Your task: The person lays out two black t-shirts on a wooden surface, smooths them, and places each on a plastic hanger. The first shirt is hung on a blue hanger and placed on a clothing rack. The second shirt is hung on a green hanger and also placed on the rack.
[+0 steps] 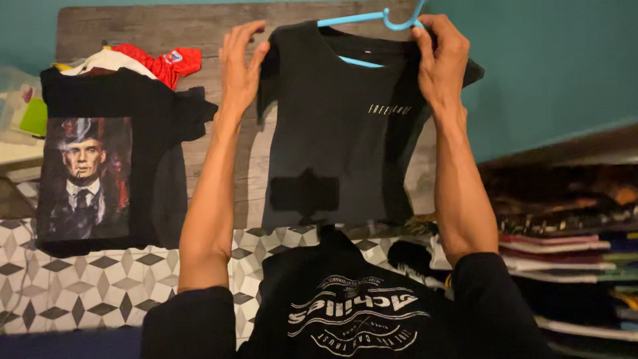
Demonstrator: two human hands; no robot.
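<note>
A black T-shirt (339, 133) with small pale lettering on the chest hangs on a light blue plastic hanger (372, 18), held up in front of me. My left hand (240, 63) pinches the shirt's left shoulder. My right hand (440, 56) grips the right shoulder of the shirt together with the hanger's end. The shirt's hem drops to about table height. My own black shirt with a white print (352, 312) fills the bottom of the view.
A pile of clothes lies at left: a black T-shirt with a printed portrait (86, 176) on top, a red garment (163, 63) behind. A patterned tile-look cloth (80, 286) covers the surface. Folded clothes (565, 246) are stacked on shelves at right. A teal wall (551, 66) is behind.
</note>
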